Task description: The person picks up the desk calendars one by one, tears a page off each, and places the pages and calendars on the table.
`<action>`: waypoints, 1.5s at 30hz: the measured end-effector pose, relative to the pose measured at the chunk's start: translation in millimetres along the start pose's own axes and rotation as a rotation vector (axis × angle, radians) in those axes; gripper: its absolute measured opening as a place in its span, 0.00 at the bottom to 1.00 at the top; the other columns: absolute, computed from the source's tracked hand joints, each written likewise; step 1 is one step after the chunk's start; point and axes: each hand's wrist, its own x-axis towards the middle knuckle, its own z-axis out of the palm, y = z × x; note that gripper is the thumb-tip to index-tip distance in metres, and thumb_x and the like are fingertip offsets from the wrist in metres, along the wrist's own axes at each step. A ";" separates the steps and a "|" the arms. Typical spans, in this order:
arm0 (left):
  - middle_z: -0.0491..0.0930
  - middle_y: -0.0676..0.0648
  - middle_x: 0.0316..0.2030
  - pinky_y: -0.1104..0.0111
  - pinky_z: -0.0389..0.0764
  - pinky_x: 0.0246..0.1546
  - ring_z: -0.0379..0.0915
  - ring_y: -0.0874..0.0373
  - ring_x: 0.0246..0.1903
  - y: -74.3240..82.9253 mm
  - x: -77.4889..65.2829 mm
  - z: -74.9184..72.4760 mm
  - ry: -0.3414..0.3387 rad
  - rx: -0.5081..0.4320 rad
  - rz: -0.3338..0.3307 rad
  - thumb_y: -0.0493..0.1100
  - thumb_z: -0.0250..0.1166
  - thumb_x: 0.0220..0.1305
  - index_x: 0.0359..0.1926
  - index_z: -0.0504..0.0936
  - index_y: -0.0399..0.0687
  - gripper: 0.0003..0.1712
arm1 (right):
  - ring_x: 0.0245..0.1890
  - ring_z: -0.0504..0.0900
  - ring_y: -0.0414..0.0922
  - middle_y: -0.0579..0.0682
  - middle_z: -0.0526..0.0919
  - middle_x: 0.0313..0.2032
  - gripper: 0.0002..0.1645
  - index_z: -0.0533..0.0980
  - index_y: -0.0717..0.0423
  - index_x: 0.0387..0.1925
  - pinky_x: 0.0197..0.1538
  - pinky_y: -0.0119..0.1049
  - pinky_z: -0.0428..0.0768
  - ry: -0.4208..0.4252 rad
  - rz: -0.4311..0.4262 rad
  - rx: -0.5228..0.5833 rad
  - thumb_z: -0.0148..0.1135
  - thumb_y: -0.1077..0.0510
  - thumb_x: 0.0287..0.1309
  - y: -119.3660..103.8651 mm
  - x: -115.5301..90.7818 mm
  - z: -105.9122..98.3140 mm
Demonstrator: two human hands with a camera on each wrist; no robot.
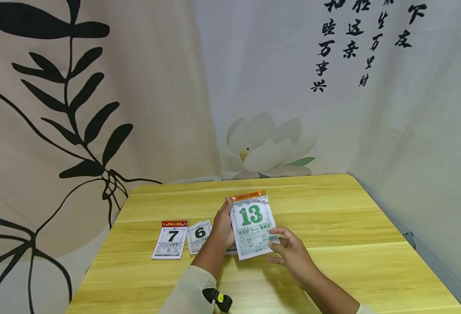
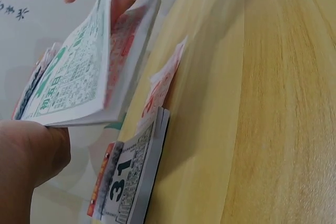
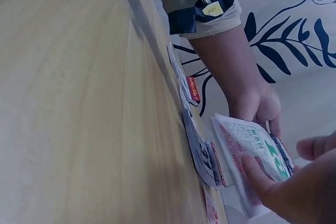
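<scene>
My left hand grips the left side of a tear-off calendar pad with a green 13, tilted up above the table. Its red and gold header strip is at the top. At the pad's lower right edge is my right hand, its fingers bent around the edge of the top sheet. In the left wrist view this sheet stands bowed away from the pages under it, and red print shows beneath. One right finger reaches to the sheet's edge in the right wrist view.
Left on the wooden table lie a calendar pad showing 7 and another showing 6. A thick pad showing 31 lies below the held one, beside a loose red-printed sheet. Printed cloth hangs behind the table.
</scene>
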 end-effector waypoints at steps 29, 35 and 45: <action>0.68 0.40 0.78 0.59 0.74 0.76 0.63 0.44 0.81 1.0 1.4 7.5 -0.037 -0.029 0.024 0.64 0.40 0.89 0.90 0.44 0.57 0.39 | 0.59 0.85 0.63 0.77 0.69 0.74 0.42 0.67 0.64 0.80 0.52 0.32 0.89 -0.225 -0.286 -0.180 0.66 0.73 0.66 30.5 6.2 18.3; 0.70 0.41 0.75 0.62 0.79 0.70 0.68 0.47 0.78 0.6 3.0 7.8 -0.030 -0.033 0.022 0.63 0.39 0.90 0.88 0.49 0.57 0.37 | 0.50 0.88 0.49 0.75 0.78 0.67 0.38 0.71 0.63 0.77 0.46 0.29 0.86 -0.193 -0.333 -0.255 0.64 0.74 0.67 32.1 7.7 23.3; 0.76 0.42 0.70 0.64 0.84 0.64 0.80 0.54 0.67 0.6 3.1 8.0 -0.042 -0.030 0.017 0.68 0.43 0.86 0.82 0.60 0.51 0.38 | 0.33 0.88 0.38 0.72 0.89 0.40 0.26 0.79 0.71 0.66 0.37 0.28 0.86 -0.134 -0.392 -0.253 0.64 0.75 0.68 30.8 10.7 27.5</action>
